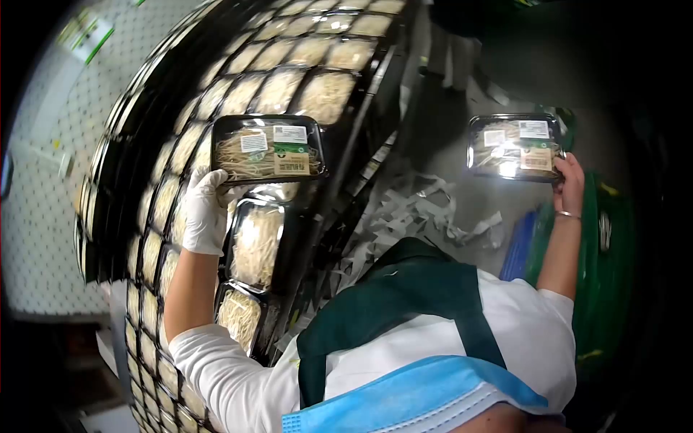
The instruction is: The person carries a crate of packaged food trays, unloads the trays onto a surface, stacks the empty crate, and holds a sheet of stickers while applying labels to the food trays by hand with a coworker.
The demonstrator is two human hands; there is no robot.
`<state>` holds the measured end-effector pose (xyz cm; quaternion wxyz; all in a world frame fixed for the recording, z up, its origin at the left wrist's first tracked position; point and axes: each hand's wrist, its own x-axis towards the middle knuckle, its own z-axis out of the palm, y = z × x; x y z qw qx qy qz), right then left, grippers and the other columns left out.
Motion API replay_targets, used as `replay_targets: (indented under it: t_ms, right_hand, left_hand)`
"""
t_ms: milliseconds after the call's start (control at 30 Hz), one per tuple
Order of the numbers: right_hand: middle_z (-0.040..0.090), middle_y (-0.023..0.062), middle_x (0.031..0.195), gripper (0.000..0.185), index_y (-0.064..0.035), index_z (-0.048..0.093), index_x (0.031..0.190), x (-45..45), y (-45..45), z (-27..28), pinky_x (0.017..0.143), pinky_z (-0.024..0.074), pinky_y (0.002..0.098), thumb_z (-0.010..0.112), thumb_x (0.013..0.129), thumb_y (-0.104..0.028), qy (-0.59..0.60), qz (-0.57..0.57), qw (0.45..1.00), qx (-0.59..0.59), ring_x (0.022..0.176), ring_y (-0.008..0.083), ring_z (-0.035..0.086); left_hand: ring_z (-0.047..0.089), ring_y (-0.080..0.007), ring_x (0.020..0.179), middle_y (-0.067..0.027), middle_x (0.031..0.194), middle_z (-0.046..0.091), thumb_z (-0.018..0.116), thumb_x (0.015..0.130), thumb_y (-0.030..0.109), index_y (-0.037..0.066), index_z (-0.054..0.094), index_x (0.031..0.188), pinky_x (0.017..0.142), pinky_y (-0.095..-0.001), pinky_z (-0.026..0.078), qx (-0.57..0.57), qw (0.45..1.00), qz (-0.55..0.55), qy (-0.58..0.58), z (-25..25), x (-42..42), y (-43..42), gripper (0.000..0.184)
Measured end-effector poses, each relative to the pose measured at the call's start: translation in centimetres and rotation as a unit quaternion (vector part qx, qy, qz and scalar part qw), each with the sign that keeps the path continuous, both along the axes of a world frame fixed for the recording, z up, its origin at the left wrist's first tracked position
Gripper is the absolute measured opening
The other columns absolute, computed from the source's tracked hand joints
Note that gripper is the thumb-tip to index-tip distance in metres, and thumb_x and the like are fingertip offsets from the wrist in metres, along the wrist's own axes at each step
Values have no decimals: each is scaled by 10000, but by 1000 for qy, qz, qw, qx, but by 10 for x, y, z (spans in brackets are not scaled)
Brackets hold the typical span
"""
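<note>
My left hand (205, 211), in a white glove, grips the lower left corner of a black film-wrapped tray of what look like bean sprouts (249, 162). White and green-brown labels are stuck on its top. Out to the right, my bare right hand (569, 177) is closed on the lower right corner of a second labelled tray of sprouts (505, 155). Both trays are held up, label side toward me. Beneath the left one are more wrapped sprout trays (258, 245) in rows; no labels show on them.
Stacked rows of packed trays (310, 52) fill the left side. White paper strips (415, 209) lie tangled on the floor in front of me. A green bin-like container (603, 281) and something blue (518, 245) stand at the right. A patterned surface (50, 238) is at far left.
</note>
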<state>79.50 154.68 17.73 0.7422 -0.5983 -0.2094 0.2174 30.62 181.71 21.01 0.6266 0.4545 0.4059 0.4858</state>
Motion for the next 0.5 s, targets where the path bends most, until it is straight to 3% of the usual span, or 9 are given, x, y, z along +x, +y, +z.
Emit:
replay_targets:
  t_ms: [67, 133, 167, 233, 267, 300, 333, 433, 500]
  right_hand:
    - [431, -70, 618, 142, -122, 446, 659, -5, -27, 7, 380, 213, 159, 538, 736, -48, 14, -137, 990, 40, 476, 8, 355]
    - [474, -44, 646, 79, -99, 508, 678, 47, -93, -19, 442, 293, 174, 540, 743, -67, 18, -152, 980, 130, 548, 33, 432]
    - [522, -8, 690, 23, -75, 547, 724, 55, -111, -7, 472, 323, 194, 543, 746, -78, 26, -261, 948, 179, 607, 67, 480]
    - [529, 13, 692, 40, -46, 560, 737, 103, -186, -14, 461, 317, 218, 545, 750, -80, -43, -318, 920, 225, 625, 102, 491]
    - [499, 2, 657, 57, -51, 555, 724, 109, -213, -5, 445, 289, 225, 557, 752, -100, -83, -385, 893, 218, 574, 94, 458]
    - [464, -6, 601, 89, -58, 546, 710, 122, -233, 1, 433, 260, 222, 578, 746, -133, -119, -432, 878, 171, 496, 86, 403]
    - [443, -10, 558, 120, -63, 530, 684, 139, -267, 3, 407, 234, 227, 590, 738, -151, -76, -496, 865, 29, 441, 78, 368]
    - [390, -19, 524, 200, -64, 477, 629, 202, -335, -20, 366, 262, 205, 626, 692, -181, -93, -459, 868, -164, 432, 67, 392]
    - [420, -7, 558, 198, -71, 468, 627, 238, -362, -50, 364, 281, 187, 633, 639, -180, 40, -441, 884, -149, 436, 71, 402]
  left_hand:
    - [574, -163, 713, -54, 792, 572, 483, 799, 61, 94, 469, 942, 618, -348, 532, -1, 998, -48, 41, 14, 27, -7, 147]
    - [570, -201, 732, -66, 835, 569, 488, 802, 85, 80, 466, 994, 666, -364, 510, 21, 995, -90, 25, 8, 68, -14, 193]
    - [573, -189, 718, -68, 840, 532, 493, 774, 53, 47, 449, 983, 564, -291, 518, 38, 994, -77, 72, 23, 101, -36, 213]
    - [575, -239, 769, -93, 905, 525, 493, 781, 60, 31, 359, 1144, 656, -344, 527, 32, 987, -137, 75, 25, 145, -60, 389]
    - [582, -242, 789, -97, 889, 540, 493, 779, 48, 21, 347, 1150, 677, -373, 530, 7, 994, -103, 31, 22, 169, -73, 399]
    - [593, -220, 747, -90, 864, 557, 503, 776, 56, 15, 391, 1097, 617, -351, 548, 46, 989, -141, 22, 12, 192, -70, 342]
    - [595, -208, 709, -88, 857, 562, 511, 771, 61, 16, 421, 1038, 573, -325, 549, 54, 978, -197, 45, 10, 227, -82, 285]
    - [595, -202, 707, -105, 929, 553, 518, 736, 18, 37, 443, 1014, 536, -288, 537, 33, 950, -304, 64, -10, 317, -109, 288]
    - [569, -151, 617, -53, 763, 554, 514, 727, 7, 30, 462, 910, 520, -253, 522, 18, 951, -304, 44, -25, 385, -146, 192]
